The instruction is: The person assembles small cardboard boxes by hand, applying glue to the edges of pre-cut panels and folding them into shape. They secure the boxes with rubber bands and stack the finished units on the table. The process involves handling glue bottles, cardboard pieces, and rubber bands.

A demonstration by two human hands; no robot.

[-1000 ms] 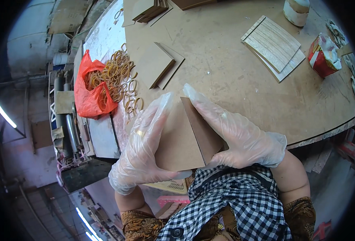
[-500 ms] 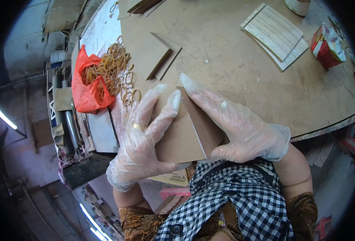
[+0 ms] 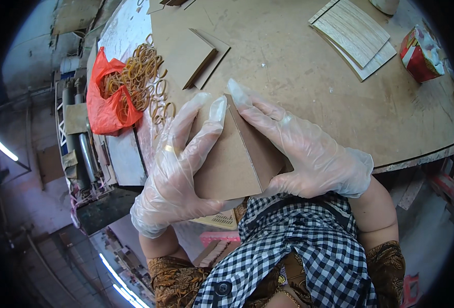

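Note:
Two brown fiberboard panels meet along a raised edge, forming a corner like an upright box piece at the table's near edge. My left hand, in a clear plastic glove, spans the left panel with thumb at its bottom edge and fingers over its far side. My gloved right hand grips the right panel, fingers along its far top and thumb at the near lower corner. What lies beneath the panels is hidden.
A red plastic bag spills brown rubber bands at the left. Stacked boards lie beyond my left hand. Wood-grain panels lie at the far right, beside a red and white carton. The worktable curves at its right rim.
The view has shifted slightly, so the table things sit a little higher. Both hands keep their hold on the panels, whose joined edge looks slightly more raised.

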